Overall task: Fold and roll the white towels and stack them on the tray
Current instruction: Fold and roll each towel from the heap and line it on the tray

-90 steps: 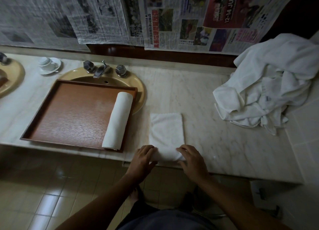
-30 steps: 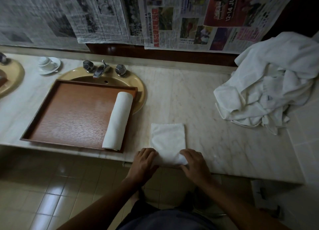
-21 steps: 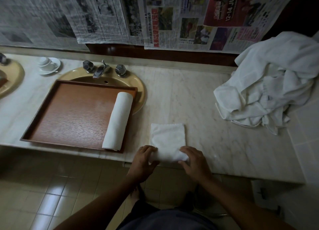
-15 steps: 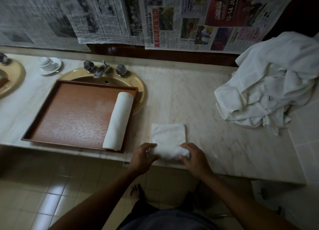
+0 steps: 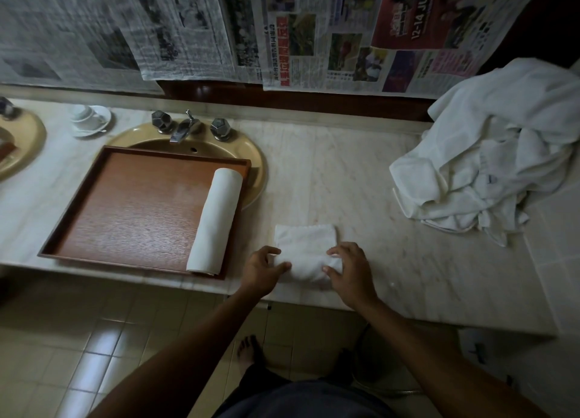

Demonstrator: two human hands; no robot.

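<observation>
Left hand (image 5: 262, 268), right hand (image 5: 351, 270), towel (image 5: 307, 254) gripped between

Looking like a bathroom, maybe hotel/guesthouse: marble vanity counter (image 5: 361, 179) w/ a yellow sink (image 5: 251, 153) sitting in it, chrome tap (image 5: 183, 128) & 2 knobs behind, tiled floor (image 5: 94, 339) showing below, newspaper sheets (image 5: 282, 31) hanging over the wall, pile of white towels (image 5: 489, 153) lying at counter's end.

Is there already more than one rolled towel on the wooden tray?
No, only one rolled towel lies on the tray, along its right side.
</observation>
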